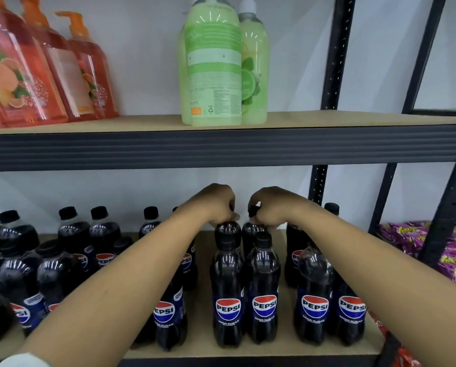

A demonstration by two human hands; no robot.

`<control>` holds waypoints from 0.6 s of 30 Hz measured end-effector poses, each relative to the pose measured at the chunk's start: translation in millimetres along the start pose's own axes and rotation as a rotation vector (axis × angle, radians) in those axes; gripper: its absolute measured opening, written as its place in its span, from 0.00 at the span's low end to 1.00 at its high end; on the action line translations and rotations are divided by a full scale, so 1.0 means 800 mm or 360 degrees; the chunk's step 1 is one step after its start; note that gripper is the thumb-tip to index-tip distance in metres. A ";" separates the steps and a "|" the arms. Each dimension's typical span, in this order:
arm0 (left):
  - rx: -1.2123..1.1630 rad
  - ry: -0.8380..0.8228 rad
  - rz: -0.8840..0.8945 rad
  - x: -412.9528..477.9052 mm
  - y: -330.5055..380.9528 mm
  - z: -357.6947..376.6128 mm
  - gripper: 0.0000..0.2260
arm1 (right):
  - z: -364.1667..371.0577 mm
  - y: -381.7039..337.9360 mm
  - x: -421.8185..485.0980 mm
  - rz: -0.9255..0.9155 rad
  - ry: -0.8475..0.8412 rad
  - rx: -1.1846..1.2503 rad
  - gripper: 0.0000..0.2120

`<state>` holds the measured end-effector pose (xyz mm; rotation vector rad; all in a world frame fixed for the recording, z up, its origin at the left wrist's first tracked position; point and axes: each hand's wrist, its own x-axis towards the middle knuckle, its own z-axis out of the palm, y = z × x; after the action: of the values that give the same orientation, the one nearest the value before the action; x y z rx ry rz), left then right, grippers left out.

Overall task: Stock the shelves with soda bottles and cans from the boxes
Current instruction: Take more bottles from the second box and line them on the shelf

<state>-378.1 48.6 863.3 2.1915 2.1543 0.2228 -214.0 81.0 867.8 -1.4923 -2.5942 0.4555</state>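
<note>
Gripping by the caps: left grip (216, 205) on one back-row bottle (227, 231), right grip (273, 207) on its neighbour (251, 231). Best seated upright on shelf (282, 350), labels forward, before releasing.

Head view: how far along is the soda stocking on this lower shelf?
Done: many dark black-capped plastic Pepsi bottles already stand on the tan wooden lower shelf. In hand: the left hand and right hand each grip the top of a back-row bottle, side by side. Left: bare board shows between the groups; no boxes are in view, so the remaining stock cannot be judged.
</note>
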 end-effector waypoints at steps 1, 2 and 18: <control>-0.0008 0.0003 0.0009 0.001 -0.002 -0.001 0.12 | 0.001 0.001 0.001 -0.0001 0.0007 0.0039 0.08; -0.0015 0.0006 0.0021 0.002 -0.006 -0.001 0.11 | 0.001 0.001 0.001 -0.0005 0.0014 0.0074 0.08; -0.0118 0.0104 0.0069 -0.019 -0.019 -0.005 0.20 | -0.004 0.005 -0.015 -0.0179 0.0034 0.0063 0.18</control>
<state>-394.1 33.9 863.9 2.2216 2.0965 0.3754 -203.6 73.2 870.3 -1.3235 -2.6194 0.4722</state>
